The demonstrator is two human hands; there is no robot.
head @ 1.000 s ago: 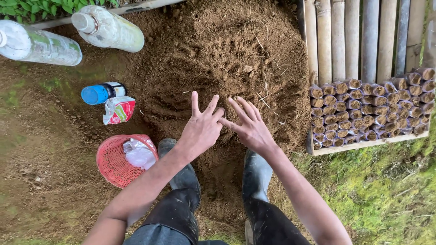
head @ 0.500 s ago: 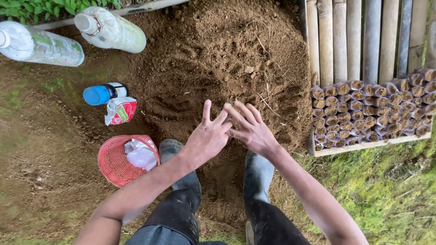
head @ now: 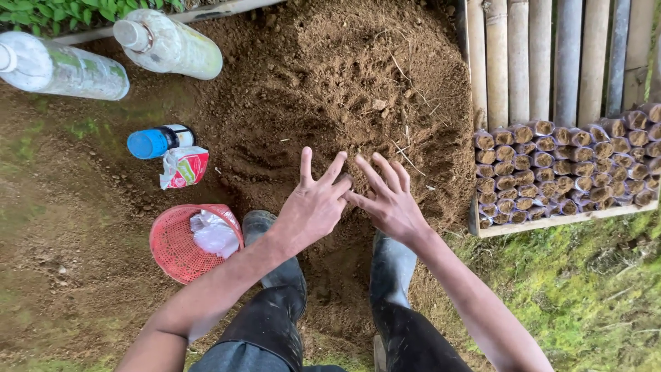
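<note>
Hovering above the loose brown soil mound (head: 358, 89), both hands are spread flat with fingers splayed and nothing held. The left hand (head: 313, 203) and the right hand (head: 391, 201) sit side by side with their inner fingers meeting or overlapping at the middle; whether the palms touch the soil cannot be told from this view. Neither hand is closed on anything.

The soil lies directly under and beyond the hands, piled toward the far side, with finger furrows raked across its near-left slope. The person's two dark rubber boots (head: 279, 265) stand on the near edge of the mound.

To the right, a wooden tray (head: 551, 222) holds closely packed rows of small soil-filled tubes (head: 564, 169), resting on a rack of bamboo slats (head: 544, 55). To the left lie a red mesh basket (head: 172, 256) with a crumpled plastic bag inside, a red-and-white packet (head: 182, 167), a blue-capped bottle (head: 157, 141), and two large clear plastic bottles (head: 172, 45) at the far left.

Judged step: working loose soil by hand, between strokes. The next move likely calls for lowering both open palms onto the mound, then drawing soil toward the near side while keeping clear of the boots.
</note>
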